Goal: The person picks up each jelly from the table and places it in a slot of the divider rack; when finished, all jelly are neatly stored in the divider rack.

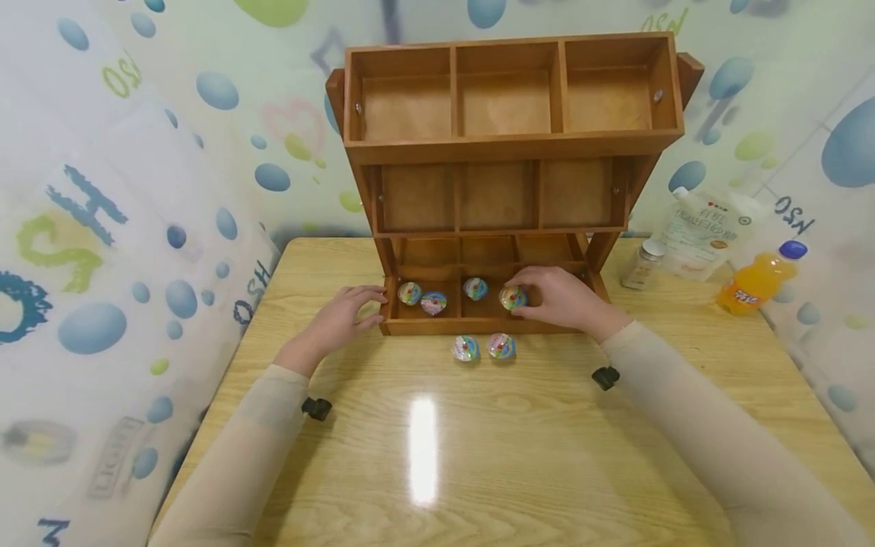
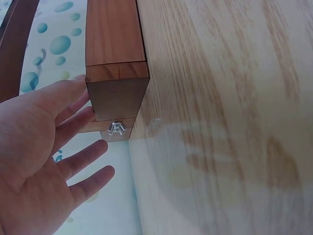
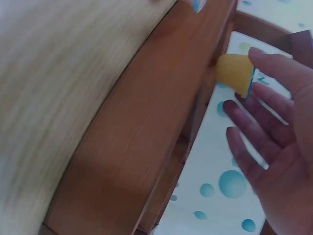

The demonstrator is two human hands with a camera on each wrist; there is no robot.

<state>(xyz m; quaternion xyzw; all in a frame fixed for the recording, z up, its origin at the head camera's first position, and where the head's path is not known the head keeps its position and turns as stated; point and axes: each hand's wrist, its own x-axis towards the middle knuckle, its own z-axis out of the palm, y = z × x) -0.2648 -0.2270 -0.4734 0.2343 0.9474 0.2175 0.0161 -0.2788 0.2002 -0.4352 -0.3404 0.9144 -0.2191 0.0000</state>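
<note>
My right hand (image 1: 560, 298) pinches a small jelly cup (image 1: 512, 298) by its lid edge, over the bottom tier of a brown wooden shelf (image 1: 514, 150). In the right wrist view this cup (image 3: 234, 72) shows a yellow body, with thumb and fingertips at its lid. My left hand (image 1: 342, 317) is at the left end of the bottom tier, thumb and fingertips against the wood and the other fingers loosely spread. Two jelly cups (image 1: 421, 298) sit in the left compartment and one (image 1: 475, 289) in the middle. Two more cups (image 1: 466, 349) (image 1: 502, 346) stand on the table in front.
The shelf's upper tiers, each split into three compartments, rise above the hands. Right of it on the wooden table (image 1: 383, 456) stand a small silver-lidded jar (image 1: 643, 265), a white spouted pouch (image 1: 707, 234) and an orange drink bottle (image 1: 760, 281). Patterned wall covering surrounds the table's back and sides.
</note>
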